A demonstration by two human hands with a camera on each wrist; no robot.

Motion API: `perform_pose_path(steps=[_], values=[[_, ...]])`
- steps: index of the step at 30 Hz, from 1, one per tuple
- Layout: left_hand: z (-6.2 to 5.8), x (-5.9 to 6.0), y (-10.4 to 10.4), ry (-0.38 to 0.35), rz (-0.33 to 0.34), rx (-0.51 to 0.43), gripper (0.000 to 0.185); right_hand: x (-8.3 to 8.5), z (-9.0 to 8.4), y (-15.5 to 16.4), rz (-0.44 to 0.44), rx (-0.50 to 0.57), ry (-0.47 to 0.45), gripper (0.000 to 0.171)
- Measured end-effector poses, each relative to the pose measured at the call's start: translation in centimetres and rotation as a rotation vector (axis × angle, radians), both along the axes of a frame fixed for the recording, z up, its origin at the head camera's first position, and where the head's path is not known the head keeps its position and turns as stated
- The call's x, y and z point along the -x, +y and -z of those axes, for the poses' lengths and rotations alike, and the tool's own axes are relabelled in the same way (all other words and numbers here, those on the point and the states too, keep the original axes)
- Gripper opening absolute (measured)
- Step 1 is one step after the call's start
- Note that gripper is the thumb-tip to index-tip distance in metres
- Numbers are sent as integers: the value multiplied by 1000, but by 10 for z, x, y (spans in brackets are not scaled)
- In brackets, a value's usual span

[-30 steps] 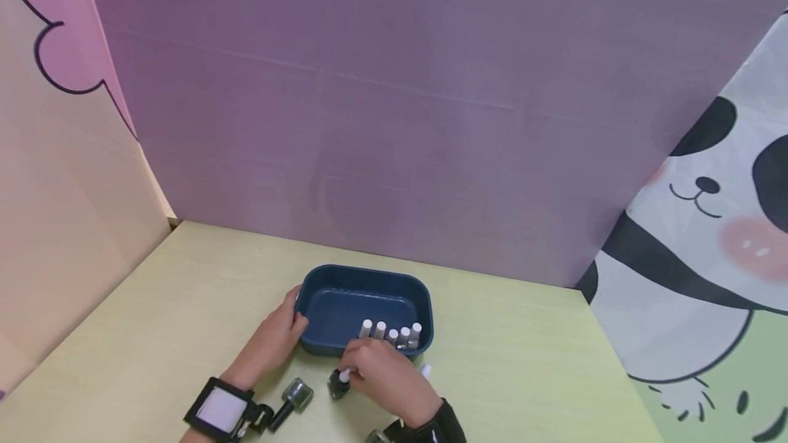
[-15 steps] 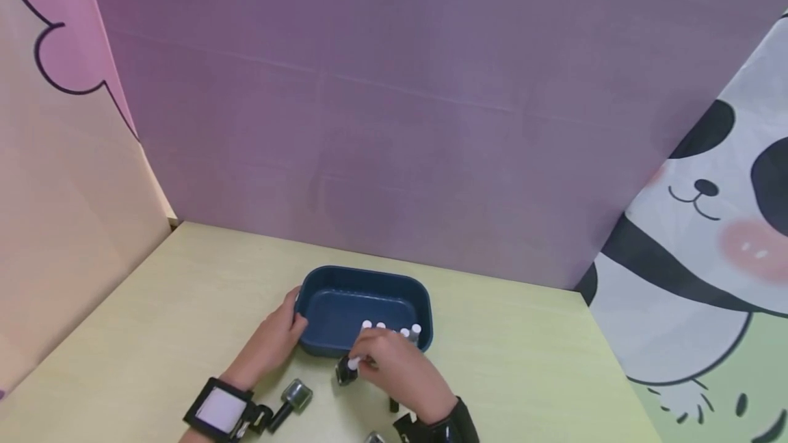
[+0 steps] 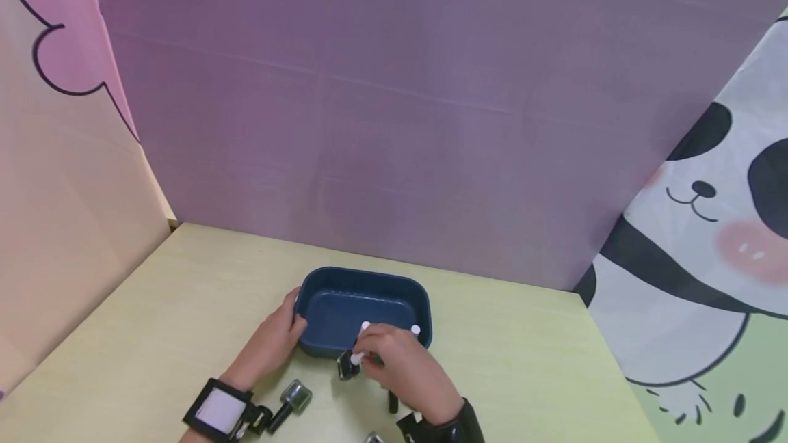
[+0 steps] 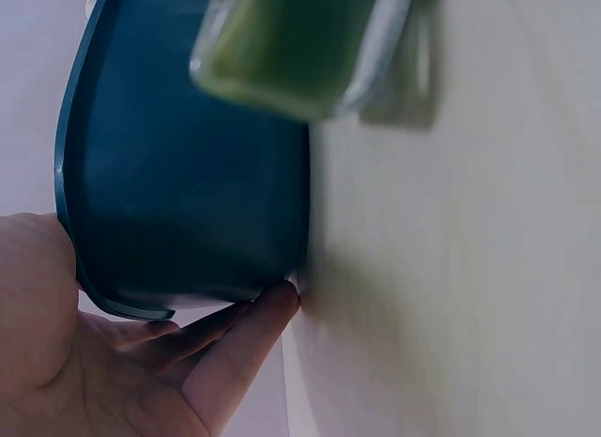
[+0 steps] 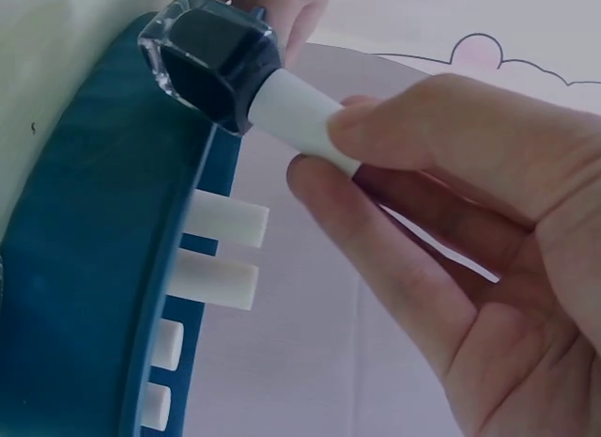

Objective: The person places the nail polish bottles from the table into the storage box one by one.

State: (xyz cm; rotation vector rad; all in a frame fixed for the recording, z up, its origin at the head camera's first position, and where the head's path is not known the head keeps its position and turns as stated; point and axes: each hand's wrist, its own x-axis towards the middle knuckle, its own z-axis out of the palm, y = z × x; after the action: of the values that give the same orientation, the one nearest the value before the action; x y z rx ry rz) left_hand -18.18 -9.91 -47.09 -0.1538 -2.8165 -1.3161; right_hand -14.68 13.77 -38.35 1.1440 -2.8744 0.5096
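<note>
My left hand [image 3: 277, 337] holds the left end of a dark blue bin [image 3: 369, 279]; in the left wrist view its fingers lie against the bin's end wall [image 4: 188, 193]. Thumb and fingers of my right hand [image 3: 406, 371] pinch the white cap [image 5: 296, 113] of a dark nail polish bottle [image 5: 211, 66]. That bottle is tilted, just above the bin's near rim. Inside the bin, along its near wall, several white-capped bottles stand in a row; their caps [image 5: 225, 218] show past the rim, partly hidden by my right hand in the head view.
A greenish nail polish bottle [image 3: 297, 395] with a black cap lies on the table [image 3: 523, 361] near my left wrist. Another black cap [image 3: 393, 402] shows under my right hand, and part of a bottle [image 3: 373, 437] at the bottom edge. A purple cloth [image 3: 369, 122] hangs behind.
My right hand has lifted the dark bottle from the table area and brought it slightly forward and right, up to the bin's near rim. My left hand has stayed on the bin.
</note>
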Motion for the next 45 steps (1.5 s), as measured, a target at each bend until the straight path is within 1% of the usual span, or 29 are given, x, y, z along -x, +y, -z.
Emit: perform_pose_path(steps=[8, 11, 14, 17, 21, 24, 31, 39, 45], values=[[1, -1, -1, 6, -3, 2, 60, 0, -3, 2, -42, 33, 90, 17], [1, 0, 0, 16, -2, 2, 59, 0, -3, 3, -48, 47, 94, 16], [1, 0, 0, 11, -2, -3, 59, 0, -2, 4, -60, 77, 87, 15], [2, -1, 0, 11, -2, -4, 59, 0, -1, 5, -84, 128, 80, 14], [1, -2, 0, 23, -2, -2, 59, 0, -1, 5, -108, 188, 108, 15], [1, -2, 0, 25, -2, 1, 59, 1, -1, 6, -103, 208, 139, 16], [1, -2, 0, 21, -3, 3, 59, 2, -1, 7, -70, 212, 161, 16], [1, -2, 0, 30, -5, 11, 59, 4, 0, 9, -52, 222, 193, 18], [1, -2, 0, 16, -7, 4, 59, 6, 1, 14, -28, 275, 220, 21]])
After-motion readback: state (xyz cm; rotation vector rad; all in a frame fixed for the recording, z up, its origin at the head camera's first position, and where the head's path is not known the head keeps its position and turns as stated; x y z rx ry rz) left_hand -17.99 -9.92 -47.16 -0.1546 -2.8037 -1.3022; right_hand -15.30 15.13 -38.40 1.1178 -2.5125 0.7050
